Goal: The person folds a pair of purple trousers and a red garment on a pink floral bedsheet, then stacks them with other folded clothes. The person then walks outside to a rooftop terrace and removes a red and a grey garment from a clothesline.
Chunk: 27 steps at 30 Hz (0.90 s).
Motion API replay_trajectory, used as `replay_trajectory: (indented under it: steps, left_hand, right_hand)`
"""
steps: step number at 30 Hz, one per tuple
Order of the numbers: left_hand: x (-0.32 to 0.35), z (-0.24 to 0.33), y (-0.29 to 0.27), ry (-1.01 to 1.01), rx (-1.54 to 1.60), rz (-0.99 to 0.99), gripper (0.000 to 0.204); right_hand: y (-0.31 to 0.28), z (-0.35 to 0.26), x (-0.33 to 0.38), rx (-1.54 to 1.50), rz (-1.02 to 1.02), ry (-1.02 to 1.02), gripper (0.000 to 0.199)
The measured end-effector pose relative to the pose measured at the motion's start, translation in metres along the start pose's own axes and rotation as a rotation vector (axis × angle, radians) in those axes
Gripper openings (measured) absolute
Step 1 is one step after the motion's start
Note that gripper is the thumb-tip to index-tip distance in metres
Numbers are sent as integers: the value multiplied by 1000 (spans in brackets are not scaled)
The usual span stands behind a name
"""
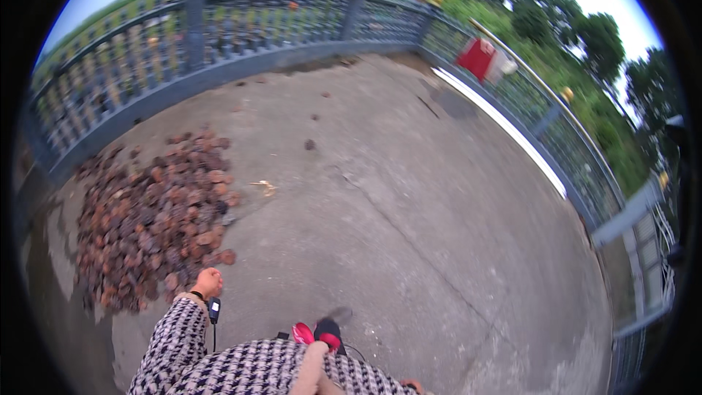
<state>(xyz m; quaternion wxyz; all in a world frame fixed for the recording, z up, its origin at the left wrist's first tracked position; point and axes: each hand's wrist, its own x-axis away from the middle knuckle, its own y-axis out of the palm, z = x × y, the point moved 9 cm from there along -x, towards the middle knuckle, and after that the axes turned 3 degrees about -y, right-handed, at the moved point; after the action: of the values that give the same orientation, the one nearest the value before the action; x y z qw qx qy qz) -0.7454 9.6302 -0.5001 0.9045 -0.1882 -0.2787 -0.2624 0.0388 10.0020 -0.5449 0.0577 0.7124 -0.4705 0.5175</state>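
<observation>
Left hand (208,282) is closing into a loose fist, apparently empty, just at five o'clock of the spread heap of reddish-brown rough dried husk pieces (157,216) on the grey concrete floor (409,234). Pieces are looking light, brittle, crumbly; pinching single ones from the near edge seems best. Right hand (411,385) barely showing at the picture's six o'clock; grip cannot be told.

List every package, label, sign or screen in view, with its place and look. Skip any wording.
No package, sign or screen shows for certain.
Red and white thing: hangs on the blue railing at upper right; cloth or bag, too small to tell.
Small dark device: hangs by the left hand near the heap of brown husks; no screen visible.
</observation>
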Motion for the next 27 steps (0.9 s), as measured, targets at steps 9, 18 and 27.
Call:
replay_trajectory:
  steps: [9,18,27]
  left_hand:
    - [-116,33,110,-206,-89,-136,17]
    - [-166,20,165,667,-895,-1286,23]
    - [-479,213,166,473,-1350,-532,19]
  right_hand:
    - [-86,-196,-157,200,-188,-217,27]
    - [-93,-580,-297,589,142,-614,23]
    - [-44,-681,-352,23,24,-3,20]
